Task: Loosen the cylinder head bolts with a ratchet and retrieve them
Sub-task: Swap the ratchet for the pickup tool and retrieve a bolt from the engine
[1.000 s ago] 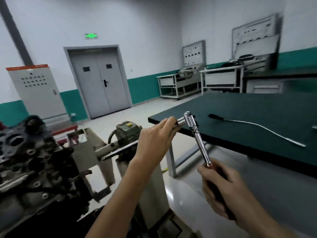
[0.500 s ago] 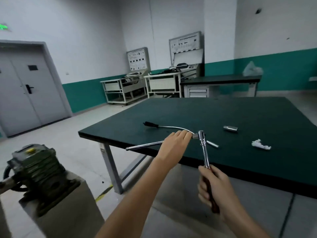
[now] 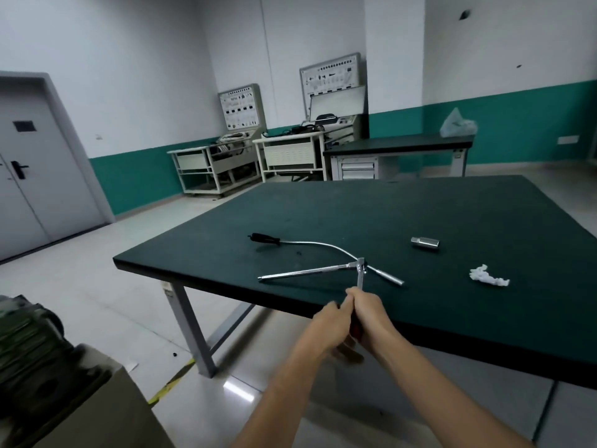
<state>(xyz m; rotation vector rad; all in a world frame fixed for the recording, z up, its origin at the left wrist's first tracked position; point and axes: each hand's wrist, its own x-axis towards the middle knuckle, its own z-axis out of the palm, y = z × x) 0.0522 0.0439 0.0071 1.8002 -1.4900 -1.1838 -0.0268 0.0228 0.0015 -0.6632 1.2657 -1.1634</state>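
1. Presently, in the head view, the ratchet [image 3: 360,277] stands upright over the near edge of the table [image 3: 355,215], its head topmost, with a long extension [image 3: 307,270] running off leftward from it; whether the extension's tip rests on the table cannot be told
2. The right hand [image 3: 374,318] is wrapped round the ratchet's grip, and the left hand [image 3: 326,328] closes on it from the other side, fingers pinching the bare shaft just above
3. Neither the cylinder head nor its bolts are in sight
4. Judging by its looks, the ratchet is stiff steel, fairly heavy and slick on the chrome, so the dark grip is the place to hold; the extension makes it lopsided, and a second hand near the head would likely steady it
5. On the table lie a pick-up tool [image 3: 265,238], a socket [image 3: 424,243] and a crumpled tissue [image 3: 488,276]
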